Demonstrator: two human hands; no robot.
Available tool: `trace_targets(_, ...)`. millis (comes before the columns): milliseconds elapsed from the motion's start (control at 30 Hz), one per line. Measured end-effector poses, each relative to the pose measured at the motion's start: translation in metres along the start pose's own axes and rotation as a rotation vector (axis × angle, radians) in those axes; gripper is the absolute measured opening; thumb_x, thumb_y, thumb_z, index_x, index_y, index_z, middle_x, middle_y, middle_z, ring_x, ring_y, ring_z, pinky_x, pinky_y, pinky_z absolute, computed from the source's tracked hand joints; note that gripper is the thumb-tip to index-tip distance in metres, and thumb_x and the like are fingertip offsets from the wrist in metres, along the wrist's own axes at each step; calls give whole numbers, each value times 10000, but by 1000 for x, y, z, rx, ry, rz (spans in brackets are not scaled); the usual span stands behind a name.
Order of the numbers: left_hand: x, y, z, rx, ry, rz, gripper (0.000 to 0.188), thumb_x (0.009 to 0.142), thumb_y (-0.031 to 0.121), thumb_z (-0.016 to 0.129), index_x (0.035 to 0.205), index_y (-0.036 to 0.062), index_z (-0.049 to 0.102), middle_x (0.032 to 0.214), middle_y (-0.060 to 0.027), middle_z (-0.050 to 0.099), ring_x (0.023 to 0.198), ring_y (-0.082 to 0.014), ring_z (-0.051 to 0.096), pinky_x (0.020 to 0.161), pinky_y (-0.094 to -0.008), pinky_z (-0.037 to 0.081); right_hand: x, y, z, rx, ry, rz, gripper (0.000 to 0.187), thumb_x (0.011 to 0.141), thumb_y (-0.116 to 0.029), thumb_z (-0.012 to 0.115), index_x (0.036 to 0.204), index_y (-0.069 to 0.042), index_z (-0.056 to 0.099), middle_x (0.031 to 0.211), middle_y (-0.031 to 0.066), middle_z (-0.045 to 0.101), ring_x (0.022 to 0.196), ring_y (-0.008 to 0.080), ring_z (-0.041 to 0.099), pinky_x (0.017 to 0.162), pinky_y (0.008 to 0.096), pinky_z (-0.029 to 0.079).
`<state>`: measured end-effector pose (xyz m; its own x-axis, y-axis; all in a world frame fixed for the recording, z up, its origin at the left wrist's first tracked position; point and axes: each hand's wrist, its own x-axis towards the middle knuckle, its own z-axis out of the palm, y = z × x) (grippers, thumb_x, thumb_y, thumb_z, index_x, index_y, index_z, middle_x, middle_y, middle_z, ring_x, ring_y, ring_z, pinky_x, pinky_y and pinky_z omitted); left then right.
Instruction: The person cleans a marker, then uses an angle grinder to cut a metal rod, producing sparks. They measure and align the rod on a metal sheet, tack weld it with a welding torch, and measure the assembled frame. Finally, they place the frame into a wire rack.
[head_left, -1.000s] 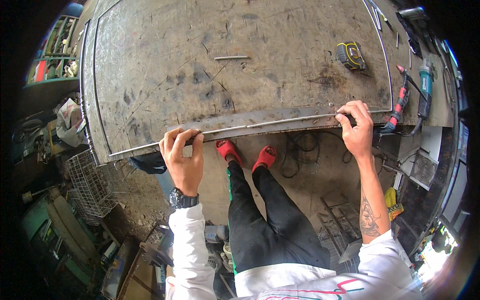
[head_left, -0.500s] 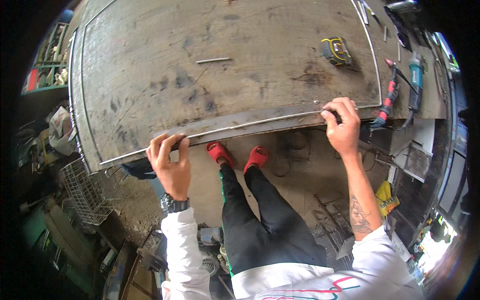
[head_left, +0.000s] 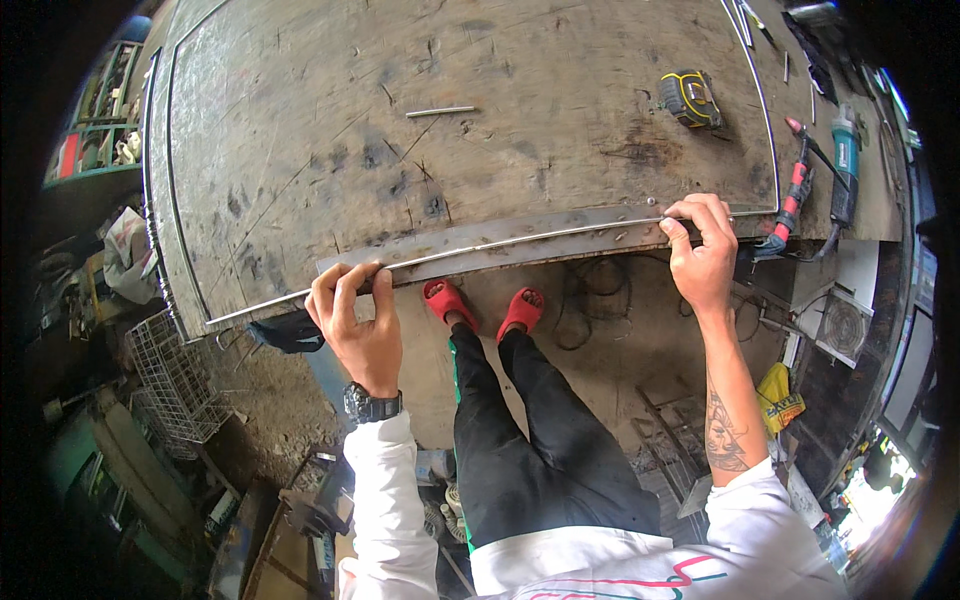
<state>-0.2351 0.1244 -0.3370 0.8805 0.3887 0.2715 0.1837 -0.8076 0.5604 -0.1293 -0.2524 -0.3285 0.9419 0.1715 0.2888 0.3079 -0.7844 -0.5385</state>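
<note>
A thin, straight metal rod (head_left: 520,240) runs along the near edge of the worn wooden table, lying over a flat grey metal strip (head_left: 600,238). My left hand (head_left: 355,318) pinches the rod left of the middle, thumb and fingers closed round it. Toward the rod's right end, my right hand (head_left: 700,245) pinches it in the same way. Another thin rod (head_left: 175,190) goes up the table's left side, and a third rod (head_left: 764,110) up its right side; their near ends come close to the ends of the held rod. How they join is too small to tell.
A short rod piece (head_left: 440,112) and a yellow-black tape measure (head_left: 691,98) lie on the table. At the right are a red-handled torch (head_left: 793,200) and a teal angle grinder (head_left: 845,165). A wire basket (head_left: 175,380) stands below left; cables (head_left: 595,300) lie on the floor.
The whole view has shifted slightly, so the table appears a little further right. Both hands keep their pinch on the rod, with hardly any movement along it.
</note>
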Motion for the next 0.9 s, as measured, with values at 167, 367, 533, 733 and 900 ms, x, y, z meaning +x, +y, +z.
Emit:
trace_targets(167, 0, -3, 0, -11, -6, 10, 189, 833, 72, 824, 1011, 100, 769, 1056, -57, 652, 1036, -265, 568, 954, -395, 430, 1, 0, 0, 11, -17, 5, 115, 803, 16, 757, 875, -23, 676, 913, 99, 663, 932, 301, 635, 857, 400, 484)
trace_targets(367, 0, -3, 0, -5, 8, 11, 177, 836, 83, 823, 1003, 99, 767, 1058, -62, 650, 1034, -274, 572, 956, -401, 430, 2, 0, -2, 32, -41, 24, 119, 801, 23, 752, 879, -19, 673, 915, 100, 665, 935, 303, 634, 862, 403, 482)
trace_targets(533, 0, -3, 2, -4, 21, 8, 165, 842, 92, 820, 997, 101, 765, 1056, -62, 650, 1035, -273, 574, 958, -403, 428, 2, 1, -3, 17, -43, -1, 119, 801, 21, 754, 878, -19, 673, 917, 99, 668, 931, 299, 631, 866, 403, 480)
trace_targets(733, 0, -3, 2, -7, 16, 9, 167, 842, 91, 817, 1000, 102, 764, 1055, -63, 647, 1033, -272, 575, 962, -405, 426, 1, 0, -2, 22, -42, 14, 116, 803, 21, 753, 877, -18, 673, 917, 103, 664, 929, 301, 630, 868, 403, 479)
trace_targets(900, -1, -1, 2, -8, 19, -18, 169, 842, 86, 813, 1002, 101, 763, 1059, -62, 647, 1034, -273, 571, 961, -405, 428, 2, -2, -2, 16, -45, 13, 114, 809, 16, 751, 887, -17, 676, 915, 102, 660, 929, 302, 630, 865, 404, 483)
